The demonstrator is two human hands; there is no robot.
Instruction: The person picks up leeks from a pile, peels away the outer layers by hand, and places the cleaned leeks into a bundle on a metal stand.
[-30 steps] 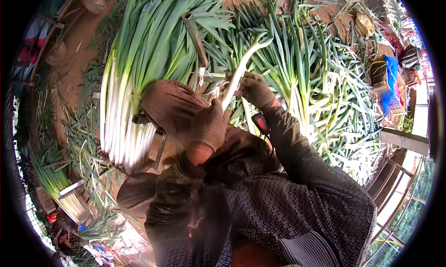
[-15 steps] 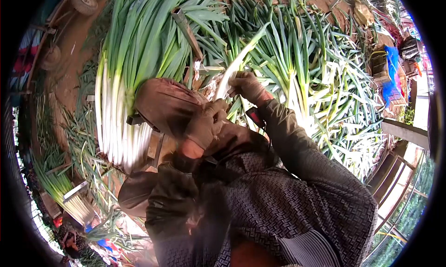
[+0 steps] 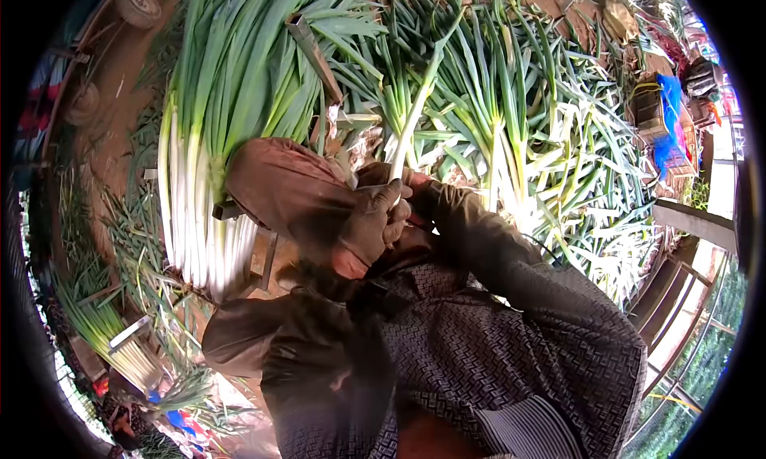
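The green onion (image 3: 407, 128) stands nearly upright in front of the person's chest, white shaft low and green leaves fanning upward over the heap behind. The gloved left hand (image 3: 371, 219) has its fingers (image 3: 392, 197) curled tight around the bottom of the white shaft. The gloved right hand (image 3: 420, 191) presses in just behind it, touching the same stalk; its fingers are hidden, so I cannot tell their state. A brown-trousered knee (image 3: 283, 187) rises just left of the hands. Beyond it lies a neat bundle of onions (image 3: 199, 172), white ends aligned. A loose pile of onions (image 3: 527, 132) spreads on the right, with a blue bag (image 3: 669, 128) far behind.
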